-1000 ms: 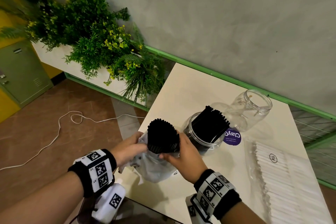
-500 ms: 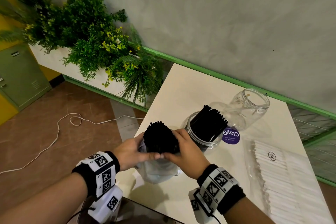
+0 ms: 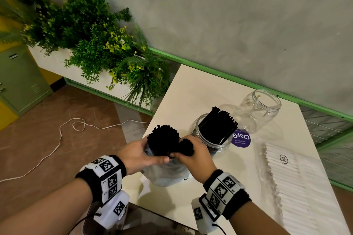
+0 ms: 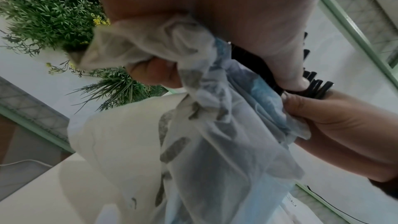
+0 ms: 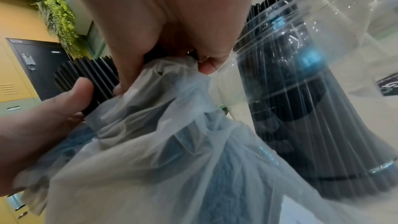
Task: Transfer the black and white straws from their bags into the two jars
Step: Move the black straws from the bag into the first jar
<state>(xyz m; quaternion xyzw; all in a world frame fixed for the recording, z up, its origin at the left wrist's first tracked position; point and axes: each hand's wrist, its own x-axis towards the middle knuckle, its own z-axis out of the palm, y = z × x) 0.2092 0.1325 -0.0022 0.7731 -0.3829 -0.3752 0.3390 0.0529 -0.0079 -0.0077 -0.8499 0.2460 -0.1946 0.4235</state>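
At the table's near-left corner, my left hand (image 3: 147, 155) grips the rim of a thin plastic bag (image 3: 168, 172) with a thick bundle of black straws (image 3: 163, 139) standing in it. My right hand (image 3: 184, 153) pinches a smaller clump of black straws (image 3: 186, 146), split off to the right. In the right wrist view, the right fingers (image 5: 206, 48) close at the bag (image 5: 172, 142) mouth. A clear jar (image 3: 212, 140) behind holds black straws. A second jar (image 3: 261, 108), empty, is farther back. White straws in a clear bag (image 3: 292, 187) lie at the right.
A purple round sticker (image 3: 241, 138) lies between the jars. The cream table (image 3: 191, 91) meets a grey wall with a green ledge. Plants (image 3: 99, 44) and a white cable (image 3: 57, 139) on the brown floor are to the left. A dark object sits near the table's front edge.
The single bundle has split: my right hand has drawn a small clump to the right of the main bundle. Both hands have closed in at the bag's mouth.
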